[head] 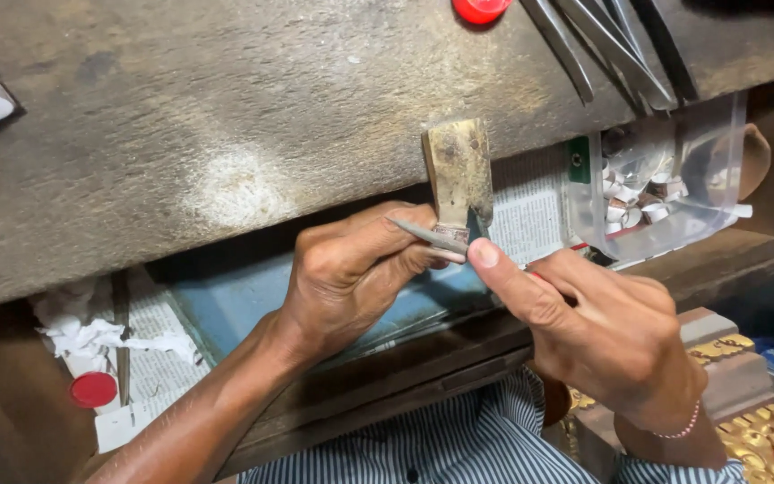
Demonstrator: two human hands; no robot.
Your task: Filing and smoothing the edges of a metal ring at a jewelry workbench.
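My left hand (351, 269) pinches a thin grey metal tool, tweezers by the look (425, 234), whose tip meets a small ring-like metal piece (452, 237). That piece rests against the lower end of a worn wooden bench peg (459, 170) jutting from the workbench edge (226, 134). My right hand (602, 327) comes in from the right, its thumb pressing beside the small piece, its fingers closed round a slim tool with a red part that is mostly hidden (539, 276).
A clear plastic bag of small white pieces (665, 193) sits at the right. Several metal pliers (611, 45) lie on the bench top. An open drawer lined with newspaper (159, 358) holds a red cap (93, 389) and crumpled white paper. Gold ornaments (772, 439) lie bottom right.
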